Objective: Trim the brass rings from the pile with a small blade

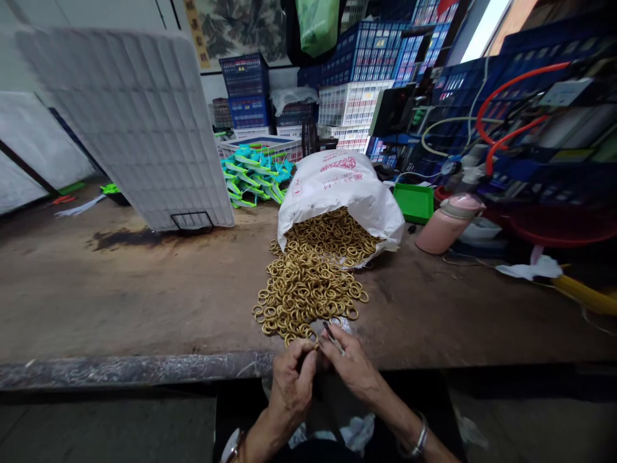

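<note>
A pile of brass-coloured rings point(308, 289) spreads over the wooden table towards its front edge. The rings spill from the open mouth of a white woven sack point(332, 183) with red print. At the near side of the pile, my left hand point(293, 379) is closed, pinching a single brass-coloured ring point(315, 339) between thumb and finger. Close beside it, my right hand point(354, 366) is closed around a slim tool point(333, 337) with a dark end; its exact kind does not show. The two hands' fingertips nearly meet at the ring.
A white ridged panel point(159, 128) stands upright on the left in a black wire stand point(191, 222). Green and turquoise plastic parts point(255, 172) are heaped behind. At right are a green tray point(413, 202) and a pink bottle point(448, 224). Stacked crates point(359, 54) fill the back.
</note>
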Action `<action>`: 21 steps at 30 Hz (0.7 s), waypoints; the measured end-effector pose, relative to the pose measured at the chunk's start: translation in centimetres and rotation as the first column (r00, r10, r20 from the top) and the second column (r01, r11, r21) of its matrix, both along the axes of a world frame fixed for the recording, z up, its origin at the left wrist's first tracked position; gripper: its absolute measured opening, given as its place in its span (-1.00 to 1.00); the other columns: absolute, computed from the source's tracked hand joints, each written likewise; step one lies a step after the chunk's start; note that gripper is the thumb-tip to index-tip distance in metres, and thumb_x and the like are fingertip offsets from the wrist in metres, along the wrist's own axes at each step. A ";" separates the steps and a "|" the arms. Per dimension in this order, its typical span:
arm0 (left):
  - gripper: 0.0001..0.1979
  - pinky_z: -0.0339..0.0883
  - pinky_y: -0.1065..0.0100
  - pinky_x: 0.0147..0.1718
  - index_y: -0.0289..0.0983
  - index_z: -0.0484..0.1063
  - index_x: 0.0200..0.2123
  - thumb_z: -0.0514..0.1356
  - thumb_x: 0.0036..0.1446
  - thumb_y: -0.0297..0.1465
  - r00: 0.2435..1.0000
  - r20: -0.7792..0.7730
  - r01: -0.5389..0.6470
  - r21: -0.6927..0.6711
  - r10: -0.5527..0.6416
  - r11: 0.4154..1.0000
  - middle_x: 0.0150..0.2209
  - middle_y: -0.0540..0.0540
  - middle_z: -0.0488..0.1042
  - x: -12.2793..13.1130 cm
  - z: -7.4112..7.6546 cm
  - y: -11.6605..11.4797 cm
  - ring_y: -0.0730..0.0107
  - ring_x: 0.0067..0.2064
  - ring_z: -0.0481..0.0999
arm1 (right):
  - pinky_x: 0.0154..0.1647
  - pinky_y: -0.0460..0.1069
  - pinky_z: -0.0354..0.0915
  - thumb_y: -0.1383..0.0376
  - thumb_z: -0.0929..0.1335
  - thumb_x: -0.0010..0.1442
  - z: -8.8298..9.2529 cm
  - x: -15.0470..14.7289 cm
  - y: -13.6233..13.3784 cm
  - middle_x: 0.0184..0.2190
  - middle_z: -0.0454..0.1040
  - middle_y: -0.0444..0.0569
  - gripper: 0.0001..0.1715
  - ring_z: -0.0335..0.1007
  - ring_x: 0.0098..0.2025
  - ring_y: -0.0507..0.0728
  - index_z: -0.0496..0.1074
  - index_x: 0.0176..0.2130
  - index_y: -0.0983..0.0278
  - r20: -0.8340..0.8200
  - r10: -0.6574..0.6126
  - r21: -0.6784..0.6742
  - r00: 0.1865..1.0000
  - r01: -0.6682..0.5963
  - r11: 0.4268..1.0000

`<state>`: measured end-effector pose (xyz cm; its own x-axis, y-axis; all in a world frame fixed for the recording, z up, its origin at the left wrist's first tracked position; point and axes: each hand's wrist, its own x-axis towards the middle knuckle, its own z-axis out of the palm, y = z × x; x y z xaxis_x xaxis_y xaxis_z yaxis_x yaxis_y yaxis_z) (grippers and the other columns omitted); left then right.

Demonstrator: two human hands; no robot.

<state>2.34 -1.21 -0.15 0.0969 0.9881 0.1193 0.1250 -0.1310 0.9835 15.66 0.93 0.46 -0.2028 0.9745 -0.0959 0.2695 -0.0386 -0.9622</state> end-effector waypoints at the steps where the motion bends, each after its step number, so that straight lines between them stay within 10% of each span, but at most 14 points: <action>1: -0.81 0.20 0.43 -0.38 -0.29 0.38 -0.48 0.04 0.07 -0.36 1.000 -0.007 0.011 0.009 -0.011 1.000 -0.52 -0.01 0.35 0.0 0.1 0.0 0.45 -0.44 0.31 | -0.50 -0.12 0.09 0.11 0.18 0.10 -0.2 -0.1 0.1 -0.61 0.18 -0.22 -0.71 0.10 -0.54 -0.03 0.21 -0.48 0.27 0.011 -0.001 0.004 1.000 0.001 1.000; 8: -0.70 0.07 0.53 -0.70 -0.29 0.24 -0.53 0.04 0.04 -0.17 0.962 0.271 0.147 -0.408 -0.035 0.901 -0.65 0.09 0.21 0.0 0.4 0.2 0.62 -0.69 0.15 | -0.48 -0.13 0.09 0.15 0.20 0.08 -1.1 -0.7 0.0 -0.60 0.18 -0.22 -0.73 0.09 -0.51 -0.04 0.23 -0.51 0.28 0.050 -0.033 0.030 0.998 0.032 0.999; 13: -0.70 0.07 0.56 -0.71 -0.29 0.24 -0.49 0.07 0.02 -0.15 0.927 0.375 0.190 -0.433 -0.015 0.881 -0.61 0.09 0.25 -0.3 0.2 0.0 0.66 -0.69 0.15 | -0.51 -0.13 0.11 0.13 0.15 0.12 -1.0 -0.5 0.3 -0.61 0.24 -0.20 -0.71 0.14 -0.55 -0.03 0.23 -0.46 0.28 -0.050 -0.013 -0.062 0.999 0.010 0.998; 21: -0.72 0.14 0.55 -0.69 -0.28 0.20 -0.46 0.08 0.02 -0.16 0.902 0.431 0.167 -0.395 0.021 0.903 -0.54 0.03 0.33 -0.4 0.2 0.1 0.64 -0.65 0.22 | -0.47 -0.12 0.07 0.36 0.13 0.08 -0.9 0.2 -1.0 -0.57 0.29 -0.16 -0.85 0.20 -0.51 0.00 0.23 -0.45 0.24 0.446 0.041 0.177 0.894 -0.133 0.975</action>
